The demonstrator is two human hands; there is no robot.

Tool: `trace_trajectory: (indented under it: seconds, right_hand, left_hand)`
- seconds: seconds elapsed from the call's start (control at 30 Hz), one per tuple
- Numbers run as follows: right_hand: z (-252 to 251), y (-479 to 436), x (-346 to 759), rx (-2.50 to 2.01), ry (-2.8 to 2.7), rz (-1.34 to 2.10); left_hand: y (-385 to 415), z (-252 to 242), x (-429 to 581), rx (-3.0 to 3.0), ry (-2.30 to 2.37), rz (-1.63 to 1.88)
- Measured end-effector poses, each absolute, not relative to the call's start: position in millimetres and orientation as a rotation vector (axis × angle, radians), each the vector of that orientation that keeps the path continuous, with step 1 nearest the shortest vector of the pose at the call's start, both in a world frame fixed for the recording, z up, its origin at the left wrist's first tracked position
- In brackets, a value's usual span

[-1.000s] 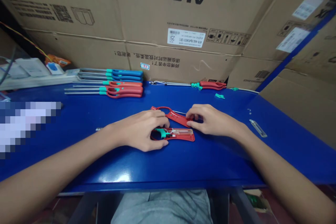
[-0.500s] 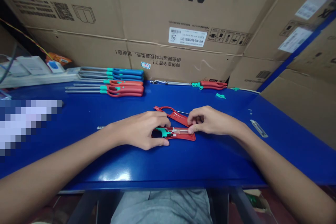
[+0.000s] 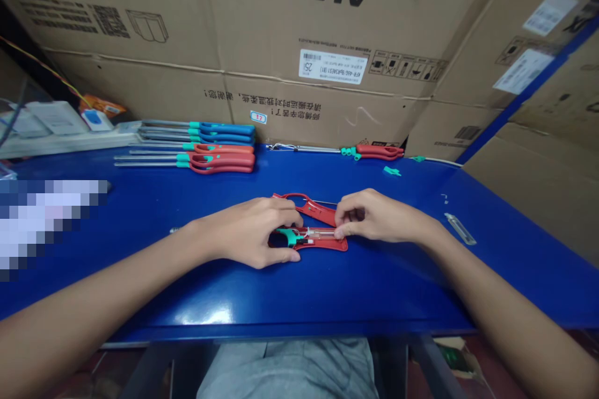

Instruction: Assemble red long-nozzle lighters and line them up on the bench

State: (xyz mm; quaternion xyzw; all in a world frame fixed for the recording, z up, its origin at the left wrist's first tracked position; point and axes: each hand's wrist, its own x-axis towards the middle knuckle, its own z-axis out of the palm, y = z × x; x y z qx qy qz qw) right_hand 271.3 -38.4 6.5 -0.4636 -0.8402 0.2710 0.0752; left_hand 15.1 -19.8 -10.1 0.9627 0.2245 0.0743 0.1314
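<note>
As the right hand settles, its thumb is now down on the right-hand end of a clear tube, and that's the change: a second ago the same thumb was up by the loose red half, short of the tube. Whether those right fingers are pinching anything is hard to call; thumb and forefinger sit close together, and their undersides are out of sight. Over on the other side the left hand holds its place, thumb along the near edge and fingers over the far edge, clamped about the red shell, which lies open-side up on the worktop between the two hands. A green trigger piece shows in the gap between the left thumb and forefinger, with the tube lying just to the right of those fingers. And that loose half? It lies just beyond the tube, its right end up against the right fingers or directly behind them; contact can't be told. So attention, it seems, has passed from the loose half to the tube's seat in the shell, with the left hand apparently acting as the brace. The two halves lie apart, the shell not yet closed.
</note>
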Motion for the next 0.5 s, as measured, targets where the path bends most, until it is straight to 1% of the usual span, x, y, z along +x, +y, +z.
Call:
trace_trajectory:
  seconds: [0.33,0.5]
  right_hand:
    - [11.2,-40.0,274.3,-1.316,-2.564,0.796]
    - [13.9,-41.4,275.7,-1.319,-2.534,0.851]
  left_hand:
    - [-21.6,-8.1,16.9,2.799,0.662,0.251]
    - [-20.7,-8.1,17.1,2.783,0.668,0.269]
